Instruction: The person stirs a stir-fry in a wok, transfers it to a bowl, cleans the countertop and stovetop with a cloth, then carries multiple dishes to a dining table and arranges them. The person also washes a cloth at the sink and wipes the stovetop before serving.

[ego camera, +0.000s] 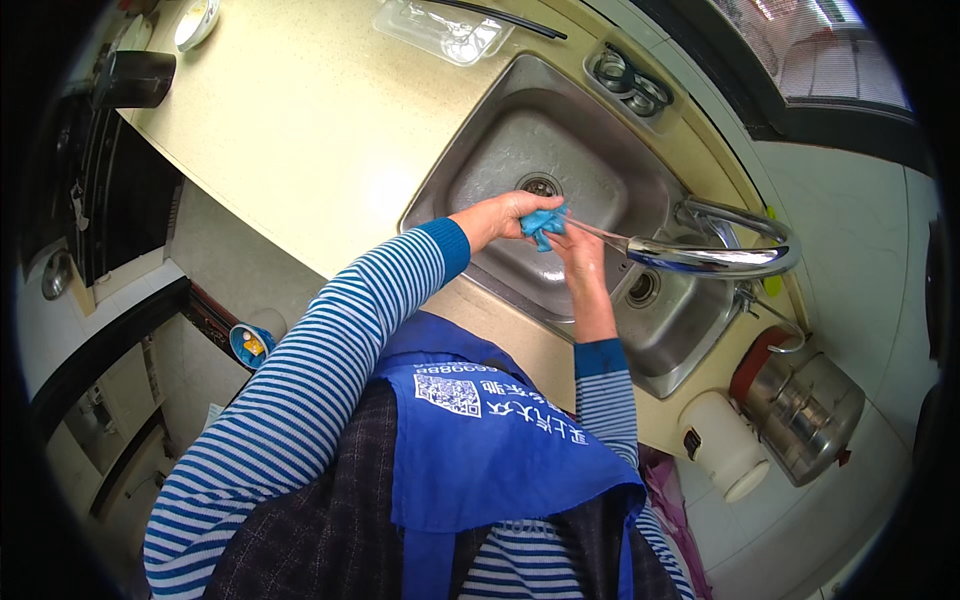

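Over the larger basin of a stainless steel double sink (480, 135), my left hand (504, 214) grips a wet, crumpled blue cloth (545, 223), thumb along its upper side. My right hand (585, 255) holds the same cloth from the right, its fingers partly hidden. A stream of water runs from the curved chrome faucet (697, 256) onto the cloth and between the hands. Just beyond the cloth lies the basin's drain strainer (540, 186). Water drops wet the basin floor.
The faucet arches across the smaller basin (667, 330). Behind the sink sits a clear plastic tray (628, 79) holding round items. A transparent container (446, 30) and black rods (510, 19) lie on the counter (300, 135). At right stand a white canister (724, 446) and a metal pot (814, 409).
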`<state>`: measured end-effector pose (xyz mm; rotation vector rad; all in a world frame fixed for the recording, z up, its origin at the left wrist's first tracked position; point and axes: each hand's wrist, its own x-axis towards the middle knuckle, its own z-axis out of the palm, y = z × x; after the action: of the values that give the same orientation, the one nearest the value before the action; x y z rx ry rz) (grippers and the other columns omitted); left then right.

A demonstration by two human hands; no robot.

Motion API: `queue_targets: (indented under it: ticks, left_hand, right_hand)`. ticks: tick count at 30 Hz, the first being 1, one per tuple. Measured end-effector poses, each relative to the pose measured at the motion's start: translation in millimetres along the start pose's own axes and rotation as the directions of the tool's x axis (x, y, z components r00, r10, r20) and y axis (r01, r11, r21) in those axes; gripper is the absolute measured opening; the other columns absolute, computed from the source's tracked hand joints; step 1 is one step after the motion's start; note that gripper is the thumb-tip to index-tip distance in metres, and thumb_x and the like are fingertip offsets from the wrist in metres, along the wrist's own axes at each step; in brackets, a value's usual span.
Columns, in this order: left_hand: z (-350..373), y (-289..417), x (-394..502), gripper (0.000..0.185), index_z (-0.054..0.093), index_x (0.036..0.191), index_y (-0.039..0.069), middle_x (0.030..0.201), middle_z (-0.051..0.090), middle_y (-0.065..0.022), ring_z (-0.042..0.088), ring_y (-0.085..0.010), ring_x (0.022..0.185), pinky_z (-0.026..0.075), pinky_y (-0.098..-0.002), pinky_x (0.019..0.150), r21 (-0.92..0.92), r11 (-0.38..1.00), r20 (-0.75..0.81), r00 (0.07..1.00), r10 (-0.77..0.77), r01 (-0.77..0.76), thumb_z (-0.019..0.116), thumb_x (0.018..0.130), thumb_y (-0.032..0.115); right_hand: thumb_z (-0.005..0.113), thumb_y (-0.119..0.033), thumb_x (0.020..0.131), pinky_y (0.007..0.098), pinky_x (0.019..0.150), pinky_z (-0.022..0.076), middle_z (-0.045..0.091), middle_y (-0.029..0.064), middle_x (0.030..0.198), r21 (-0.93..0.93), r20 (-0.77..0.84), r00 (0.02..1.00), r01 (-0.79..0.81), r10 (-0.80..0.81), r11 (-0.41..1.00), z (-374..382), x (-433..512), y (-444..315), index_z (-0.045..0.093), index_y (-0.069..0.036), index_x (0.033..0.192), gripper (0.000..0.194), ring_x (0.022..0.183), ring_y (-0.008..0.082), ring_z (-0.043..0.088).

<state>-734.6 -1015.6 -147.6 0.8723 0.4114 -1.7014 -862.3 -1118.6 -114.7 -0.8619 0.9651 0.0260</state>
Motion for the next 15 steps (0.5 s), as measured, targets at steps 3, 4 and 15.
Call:
queue_targets:
  ticks: [3,4,15]
  left_hand:
    - [8,-5,2,0.027,0.056,0.115,0.006,0.113,0.059,-0.0173,0.063,-0.0273,0.093,0.057,-0.0422,0.073,-0.157,0.986,-0.023,0.998,0.054,-0.057,0.054,0.088,0.006]
    - [9,-6,3,0.028,0.056,0.116,0.005,0.114,0.057,-0.0182,0.063,-0.0284,0.092,0.057,-0.0423,0.074,-0.188,0.98,0.002,0.998,0.062,-0.06,0.052,0.088,0.003]
    - [17,-1,-6,0.033,0.054,0.073,0.012,0.065,0.049,-0.0035,0.045,-0.0154,0.052,0.035,-0.0287,0.044,-0.101,0.993,-0.216,0.975,0.044,-0.067,0.053,0.089,0.041]
  right_hand:
    - [0.052,-0.013,0.09,0.0344,0.073,0.0535,0.063,0.0122,0.098,-0.179,-0.248,0.943,0.18,-0.222,0.967,-24,-14,-33,0.054,-0.004,0.111,0.023,0.082,0.0239,0.064]
    - [0.052,-0.014,0.09,0.0334,0.068,0.0537,0.063,0.0123,0.097,-0.084,-0.289,0.923,0.239,-0.254,0.967,-35,-17,-50,0.054,-0.006,0.109,0.02,0.082,0.0239,0.065]
    - [0.052,-0.018,0.091,0.024,0.036,0.023,0.042,-0.0006,0.058,0.026,-0.696,0.545,0.67,-0.468,0.742,-105,-35,-172,0.051,-0.006,0.076,0.02,0.041,0.0094,0.032]
